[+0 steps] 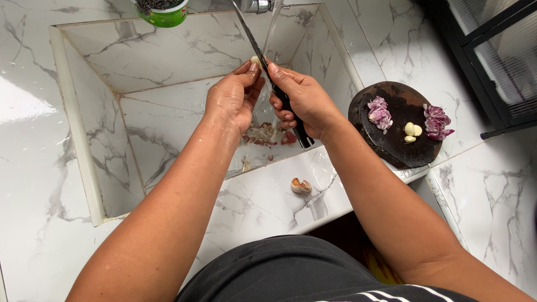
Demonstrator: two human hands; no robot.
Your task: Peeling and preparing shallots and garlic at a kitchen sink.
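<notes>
Currently, from the head view, I note my right hand (302, 100) closed around the black handle of a knife (263, 53), blade angled up under the tap's water stream (272, 25). My left hand (232, 98) pinches a small pale garlic clove (255, 59) at the fingertips, held over the marble sink (168, 72). I judge the clove light, firm and slippery when wet; best pinched by its ends. A green round tub (165, 14) stands at the sink's back edge. Peeled cloves lie on the dark round board (397, 126) on the surface.
</notes>
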